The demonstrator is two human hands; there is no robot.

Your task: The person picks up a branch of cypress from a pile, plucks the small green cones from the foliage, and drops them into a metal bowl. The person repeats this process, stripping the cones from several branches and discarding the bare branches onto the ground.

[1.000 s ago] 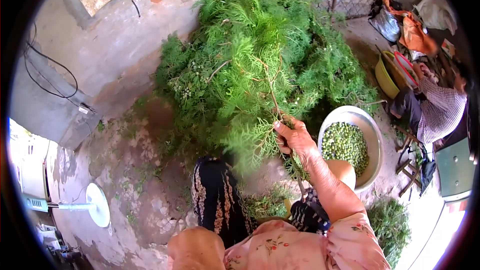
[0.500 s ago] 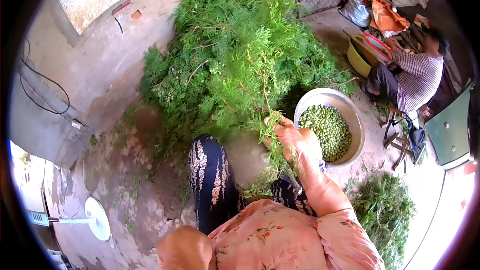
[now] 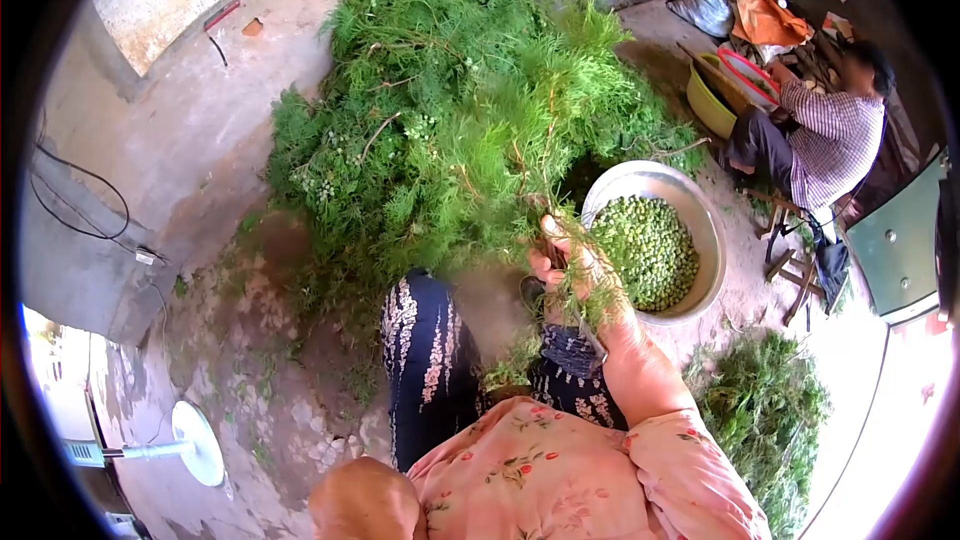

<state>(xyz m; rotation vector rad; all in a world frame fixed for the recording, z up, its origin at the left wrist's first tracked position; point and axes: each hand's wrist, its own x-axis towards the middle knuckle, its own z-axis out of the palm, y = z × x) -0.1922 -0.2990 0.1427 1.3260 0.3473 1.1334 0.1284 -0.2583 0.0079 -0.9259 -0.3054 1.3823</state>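
Note:
My right hand (image 3: pixel 568 258) is closed around the stem end of a leafy green branch (image 3: pixel 522 155), with its fingers wrapped about it. The branch's feathery sprays reach up over a big heap of cut evergreen branches (image 3: pixel 400 70) in front of my knees. Beside my right hand stands a wide metal basin (image 3: pixel 712 240) holding many small green cones or berries (image 3: pixel 650 252). Some sprigs hang over my right wrist. Of my left arm only the bare upper part near the sleeve (image 3: pixel 365 502) shows; my left hand cannot be seen.
A person in a checked shirt (image 3: pixel 835 135) sits at the right by a yellow tub (image 3: pixel 708 105) and a red-rimmed basin (image 3: pixel 745 70). A smaller pile of greenery (image 3: pixel 765 405) lies at lower right. A white fan (image 3: pixel 198 443) stands at lower left.
My right hand has turned and its fingers show more clearly around the stem. The held branch has shifted slightly, with sprigs now reaching over the basin's edge. The whole view has moved a little.

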